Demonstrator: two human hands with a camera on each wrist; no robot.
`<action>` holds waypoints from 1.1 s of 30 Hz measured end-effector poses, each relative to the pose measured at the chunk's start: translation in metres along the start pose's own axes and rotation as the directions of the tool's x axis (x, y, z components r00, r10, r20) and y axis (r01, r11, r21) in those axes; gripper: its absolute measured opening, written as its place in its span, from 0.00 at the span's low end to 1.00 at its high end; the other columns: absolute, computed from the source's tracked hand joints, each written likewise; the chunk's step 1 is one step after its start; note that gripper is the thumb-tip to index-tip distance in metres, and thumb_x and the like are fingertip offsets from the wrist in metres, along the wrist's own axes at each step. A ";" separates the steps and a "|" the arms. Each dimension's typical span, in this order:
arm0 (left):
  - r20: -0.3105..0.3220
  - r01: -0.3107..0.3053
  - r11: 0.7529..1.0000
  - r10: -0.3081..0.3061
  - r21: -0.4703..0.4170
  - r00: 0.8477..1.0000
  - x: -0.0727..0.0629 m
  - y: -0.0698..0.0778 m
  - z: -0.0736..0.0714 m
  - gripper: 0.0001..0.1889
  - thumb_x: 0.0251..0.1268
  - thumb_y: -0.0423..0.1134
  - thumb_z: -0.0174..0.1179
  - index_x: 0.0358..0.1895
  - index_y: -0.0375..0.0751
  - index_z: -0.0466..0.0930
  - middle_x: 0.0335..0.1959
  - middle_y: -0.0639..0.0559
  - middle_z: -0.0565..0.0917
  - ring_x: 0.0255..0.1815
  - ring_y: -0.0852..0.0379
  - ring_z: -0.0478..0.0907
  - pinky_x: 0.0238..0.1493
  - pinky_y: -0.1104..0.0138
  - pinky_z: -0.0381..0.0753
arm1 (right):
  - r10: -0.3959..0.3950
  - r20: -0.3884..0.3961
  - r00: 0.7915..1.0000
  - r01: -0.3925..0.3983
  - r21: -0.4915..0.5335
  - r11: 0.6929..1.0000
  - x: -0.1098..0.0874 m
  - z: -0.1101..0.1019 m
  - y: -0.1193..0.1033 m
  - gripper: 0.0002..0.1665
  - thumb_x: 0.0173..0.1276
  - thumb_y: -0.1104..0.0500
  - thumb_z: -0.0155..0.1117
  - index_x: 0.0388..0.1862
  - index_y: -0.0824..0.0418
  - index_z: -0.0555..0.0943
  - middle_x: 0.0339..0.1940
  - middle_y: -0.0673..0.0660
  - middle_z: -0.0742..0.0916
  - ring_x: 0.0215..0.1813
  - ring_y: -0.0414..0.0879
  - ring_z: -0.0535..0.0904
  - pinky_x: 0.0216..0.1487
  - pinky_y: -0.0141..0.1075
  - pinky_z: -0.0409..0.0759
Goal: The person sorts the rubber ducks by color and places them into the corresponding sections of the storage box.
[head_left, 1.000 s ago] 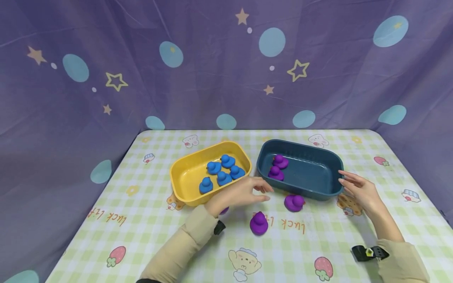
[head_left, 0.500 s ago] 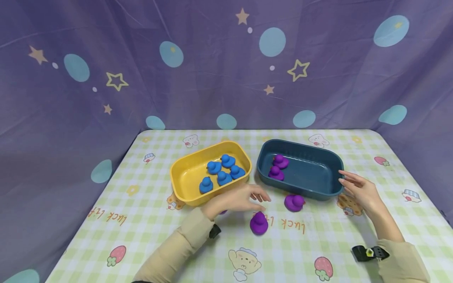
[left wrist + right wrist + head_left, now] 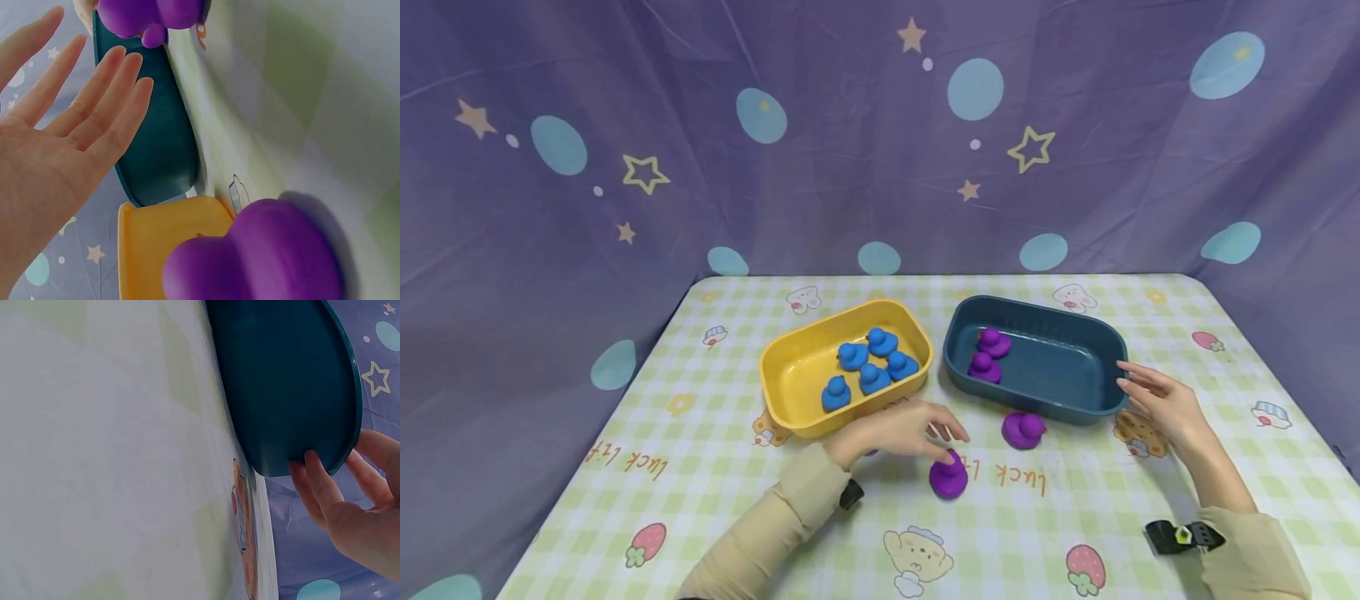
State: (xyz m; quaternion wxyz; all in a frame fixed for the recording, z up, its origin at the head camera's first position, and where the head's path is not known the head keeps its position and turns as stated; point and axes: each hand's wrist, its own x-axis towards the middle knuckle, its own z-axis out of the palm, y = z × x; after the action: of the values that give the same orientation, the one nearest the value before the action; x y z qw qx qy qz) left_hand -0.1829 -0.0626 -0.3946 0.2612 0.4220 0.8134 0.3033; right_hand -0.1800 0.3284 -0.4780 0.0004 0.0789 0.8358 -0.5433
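Note:
My left hand (image 3: 904,429) hovers palm down over the table, fingers loosely extended and holding nothing. Its thumb is at the head of a purple rubber duck (image 3: 948,481); whether it touches cannot be told. Another purple duck (image 3: 1022,430) sits to the right, in front of the teal tub (image 3: 1051,404). Beneath the left wrist, a further purple duck (image 3: 871,452) is mostly hidden, while a purple duck (image 3: 275,256) looms close in the left wrist view. With relaxed fingers, my right hand (image 3: 1168,408) touches the teal tub's right end, also visible in the right wrist view.
Inside the teal tub sit two purple ducks (image 3: 988,358) at its left end. A yellow tub (image 3: 790,408) to its left holds several blue ducks (image 3: 874,379). Checked cloth (image 3: 760,317) covers the table, and a purple curtain (image 3: 850,192) hangs behind.
My left hand has come nearer, from beside the teal tub's front edge down to the head of the middle purple duck. The right hand stays at the teal tub.

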 end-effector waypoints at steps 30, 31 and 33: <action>0.066 0.048 0.998 -0.045 -0.045 0.997 -0.001 -0.009 0.010 0.15 0.52 0.34 0.62 0.46 0.41 0.78 0.41 0.57 0.79 0.39 0.67 0.74 0.42 0.78 0.73 | 0.019 0.016 1.000 -0.019 0.023 1.000 -0.003 0.000 -0.005 0.34 0.59 0.38 0.54 0.64 0.48 0.65 0.63 0.70 0.62 0.43 0.25 0.67 0.39 0.20 0.74; 0.067 0.044 0.998 -0.041 -0.045 0.997 -0.001 -0.009 0.010 0.15 0.52 0.34 0.62 0.46 0.41 0.78 0.41 0.57 0.79 0.39 0.67 0.74 0.42 0.78 0.73 | 0.019 0.018 1.000 -0.019 0.026 0.999 -0.003 0.000 -0.005 0.34 0.59 0.39 0.54 0.64 0.48 0.65 0.63 0.70 0.62 0.43 0.25 0.67 0.39 0.20 0.74; 0.070 0.043 0.998 -0.040 -0.045 0.997 0.000 -0.009 0.011 0.14 0.52 0.34 0.62 0.45 0.41 0.79 0.40 0.57 0.79 0.39 0.67 0.74 0.42 0.78 0.73 | 0.019 0.018 1.000 -0.020 0.028 0.999 -0.003 0.000 -0.005 0.35 0.59 0.38 0.54 0.64 0.48 0.65 0.63 0.70 0.62 0.43 0.25 0.67 0.39 0.20 0.74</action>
State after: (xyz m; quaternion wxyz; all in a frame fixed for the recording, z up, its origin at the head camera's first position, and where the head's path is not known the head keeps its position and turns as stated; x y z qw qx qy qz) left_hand -0.1802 -0.0641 -0.4081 0.3051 0.4091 0.8053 0.3018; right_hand -0.1777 0.3264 -0.4734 0.0119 0.0822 0.8273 -0.5555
